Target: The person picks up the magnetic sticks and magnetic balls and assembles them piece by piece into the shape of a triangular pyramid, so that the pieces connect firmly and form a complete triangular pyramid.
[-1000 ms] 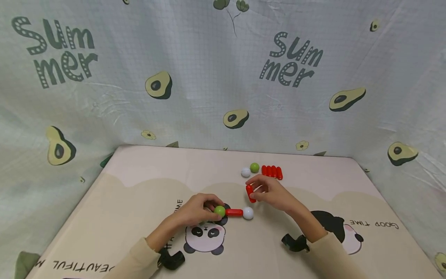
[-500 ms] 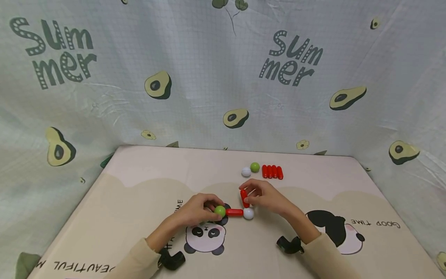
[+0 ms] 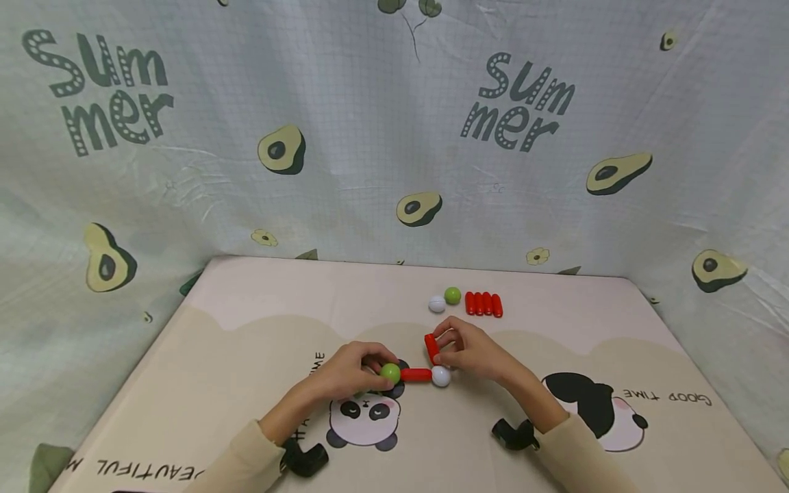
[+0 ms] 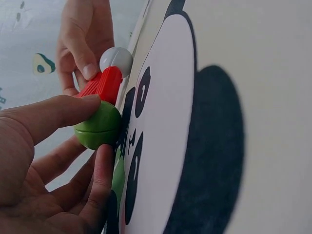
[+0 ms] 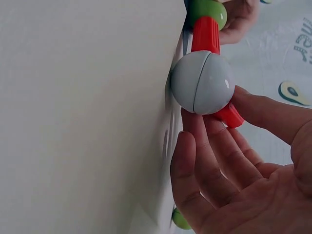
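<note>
My left hand pinches a green ball between thumb and fingers. From that ball a red rod runs right to a white ball, the three forming one line low over the mat. My right hand holds a second red rod between thumb and fingertips, tilted, with its near end right at the white ball. In the right wrist view the white ball hides most of this held rod. The left wrist view shows my left thumb pressed on the green ball.
Farther back lie a loose white ball, a green ball and several red rods side by side. The mat carries printed panda and dog pictures. A patterned cloth hangs behind it. Black wrist devices sit below both forearms.
My right hand has moved left and slightly nearer with the red rod, bringing its end to the white ball. My left hand has stayed in place on the green ball.
</note>
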A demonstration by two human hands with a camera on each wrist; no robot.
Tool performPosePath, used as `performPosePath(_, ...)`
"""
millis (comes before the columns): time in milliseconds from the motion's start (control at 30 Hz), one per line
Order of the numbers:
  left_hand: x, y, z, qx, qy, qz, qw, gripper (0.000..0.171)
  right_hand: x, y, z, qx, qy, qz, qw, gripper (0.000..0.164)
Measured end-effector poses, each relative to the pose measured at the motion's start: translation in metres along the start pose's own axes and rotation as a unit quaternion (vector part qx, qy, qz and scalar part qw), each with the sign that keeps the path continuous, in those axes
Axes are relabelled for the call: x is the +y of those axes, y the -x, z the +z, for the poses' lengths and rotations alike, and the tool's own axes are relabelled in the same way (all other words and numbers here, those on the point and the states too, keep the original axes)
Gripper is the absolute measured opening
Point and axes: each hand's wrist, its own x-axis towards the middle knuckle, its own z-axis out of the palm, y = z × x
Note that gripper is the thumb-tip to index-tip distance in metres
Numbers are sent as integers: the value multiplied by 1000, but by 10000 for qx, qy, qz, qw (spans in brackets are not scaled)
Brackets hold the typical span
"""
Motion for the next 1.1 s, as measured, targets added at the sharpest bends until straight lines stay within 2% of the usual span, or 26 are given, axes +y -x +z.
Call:
performPosePath(433,-1,-1,0,3,5,-34,10000,31,3,-1,0,-252,345,-196,9989,37)
performPosePath(700,-2,-1,2,13,-33,-72,10000,30,4,-1,0,-332,316,-28,9989,34)
performPosePath(1100,-3,-2,2,12,-54,-79,10000,31,7,-1,-3,-607,176,-30,9980,39)
